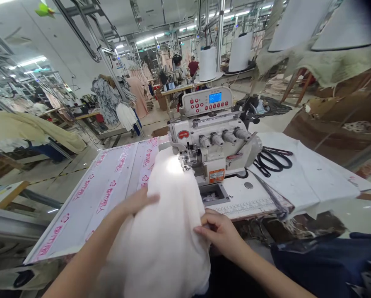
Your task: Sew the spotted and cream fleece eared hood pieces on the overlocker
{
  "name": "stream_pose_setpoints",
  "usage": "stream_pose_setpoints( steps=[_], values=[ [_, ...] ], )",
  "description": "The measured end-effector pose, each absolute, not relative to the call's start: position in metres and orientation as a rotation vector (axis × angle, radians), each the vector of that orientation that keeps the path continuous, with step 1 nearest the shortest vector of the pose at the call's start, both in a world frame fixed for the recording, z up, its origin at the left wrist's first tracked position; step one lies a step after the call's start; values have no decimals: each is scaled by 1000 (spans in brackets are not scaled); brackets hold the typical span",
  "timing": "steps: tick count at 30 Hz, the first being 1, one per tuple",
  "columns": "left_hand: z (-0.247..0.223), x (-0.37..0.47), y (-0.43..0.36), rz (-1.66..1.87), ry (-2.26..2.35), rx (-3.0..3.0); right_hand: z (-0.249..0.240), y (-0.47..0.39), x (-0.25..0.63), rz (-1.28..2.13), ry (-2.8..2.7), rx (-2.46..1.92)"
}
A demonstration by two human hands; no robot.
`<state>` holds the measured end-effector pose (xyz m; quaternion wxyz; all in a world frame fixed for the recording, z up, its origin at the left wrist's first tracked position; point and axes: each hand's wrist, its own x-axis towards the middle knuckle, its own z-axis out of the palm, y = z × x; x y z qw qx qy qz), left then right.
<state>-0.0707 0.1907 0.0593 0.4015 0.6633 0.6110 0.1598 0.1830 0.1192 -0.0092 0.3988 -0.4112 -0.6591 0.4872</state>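
Note:
White fabric [167, 223] hangs from the overlock sewing machine [216, 140] toward me, its far end lit under the presser foot [188, 159]. My right hand [221, 234] pinches the cloth's right edge between thumb and fingers, below the machine's front. My left hand [142, 200] is slightly blurred and lies at the cloth's left edge, its visible fingers stretched out over it. The lower part of the cloth spreads over my lap, and its underside is hidden.
A table covered with pink-printed sheeting [111, 182] extends left of the machine. Black looped cord or handles [272, 161] lie at right. White thread cones [208, 64] stand behind. A brown carton [343, 120] is at far right, and people work in the background.

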Motion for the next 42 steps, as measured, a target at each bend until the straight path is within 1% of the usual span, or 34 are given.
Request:
stream_pose_setpoints(
  steps=[2,4,5,7,9,10,11,15,21,26,36,40,42],
  values=[
    [47,-79,153,458,1567,1555,-6,111,187,1211,-1690,-1079],
    [45,-83,129,537,1605,1272,2,107,192,1222,-1700,-1080],
    [49,-83,122,592,1597,1137,7,106,194,1286,-1682,-1059],
    [63,-81,119,717,1558,957,15,105,197,1523,-1577,-964],
    [79,-78,122,831,1560,893,20,105,196,1741,-1419,-859],
    [86,-76,125,866,1574,887,21,105,194,1793,-1367,-829],
    [92,-74,128,885,1582,896,22,104,191,1796,-1356,-830],
    [104,-70,134,883,1559,953,20,95,182,1602,-1514,-929],
    [125,-76,142,877,1576,910,14,83,185,1794,-1363,-712],
    [140,-78,160,826,1559,964,15,90,182,1686,-1415,-749],
    [136,-105,209,691,1605,1208,-1,120,170,1689,-1349,-803],
    [141,-99,231,628,1715,1485,10,138,166,1627,-1440,-824],
    [141,-92,229,655,1837,1647,11,140,165,1559,-1484,-888]
  ],
)
